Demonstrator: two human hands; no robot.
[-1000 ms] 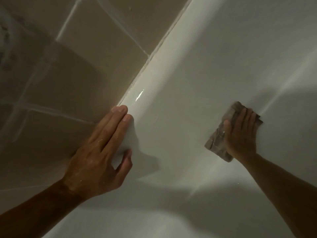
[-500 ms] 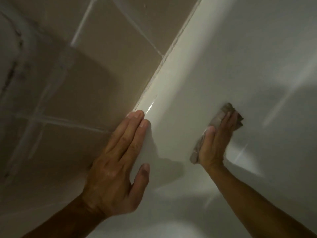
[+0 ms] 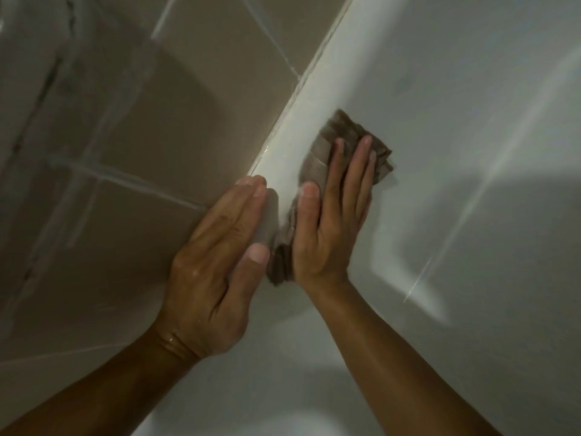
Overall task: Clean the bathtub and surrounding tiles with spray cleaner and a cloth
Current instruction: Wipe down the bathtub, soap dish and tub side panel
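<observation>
Nearest the camera, two bare forearms reach up from the bottom edge, left and right, into dim light. The left hand (image 3: 217, 256) lies flat where the tub meets the wall, fingers straight and pressed together, thumb angled off to the right toward the cloth; its fingertips sit right on the rim's edge and it holds nothing. Just beside it on the right, the right hand (image 3: 330, 215) is spread flat on the cloth (image 3: 339, 136), fingers straight and slightly apart, thumb along the left side, palm pressing the fabric down. The cloth is a brownish, crumpled, folded rag, lying on the bathtub (image 3: 456, 127) where the rounded rim turns into the white inner wall; a tail of it pokes out below the heel of the hand, close by the left thumb, and its far edge shows past the fingertips. A wet glint sits on the rim just beyond the left fingertips. Farther left, the beige wall tiles (image 3: 201, 99) run back with pale grout lines, meeting the rim along a sealed seam.
</observation>
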